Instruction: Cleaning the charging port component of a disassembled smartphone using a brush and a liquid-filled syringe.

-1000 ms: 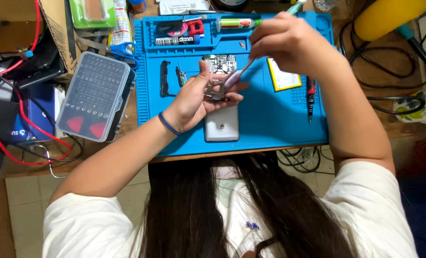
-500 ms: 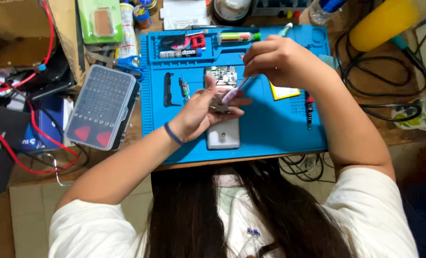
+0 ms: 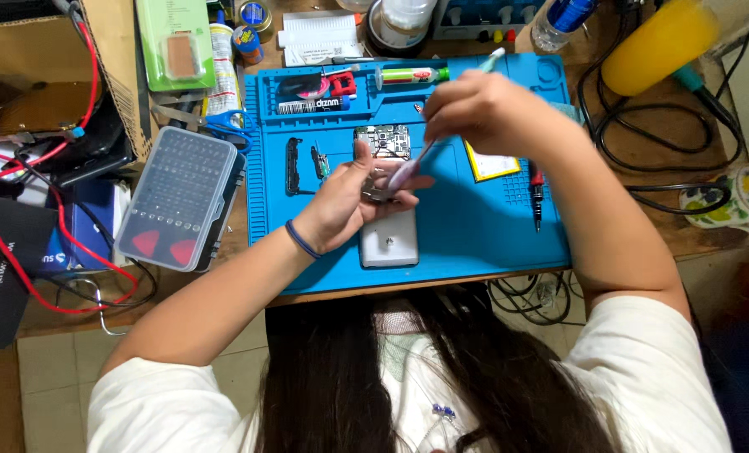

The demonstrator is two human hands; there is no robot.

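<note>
Blue mat [image 3: 492, 243] on cluttered desk. Left hand [image 3: 349, 197] pinches small metal part [image 3: 378, 186]; right hand [image 3: 483, 113] grips brush [image 3: 412, 168], tip touching part.

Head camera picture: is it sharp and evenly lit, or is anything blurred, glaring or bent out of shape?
Head view: the light is even and soft, with little shadow on the blue mat; the left hand and right hand look slightly soft, and the small part between them is too blurred to identify; the yellow object at the top right is out of focus; the edges bend a little.
</note>
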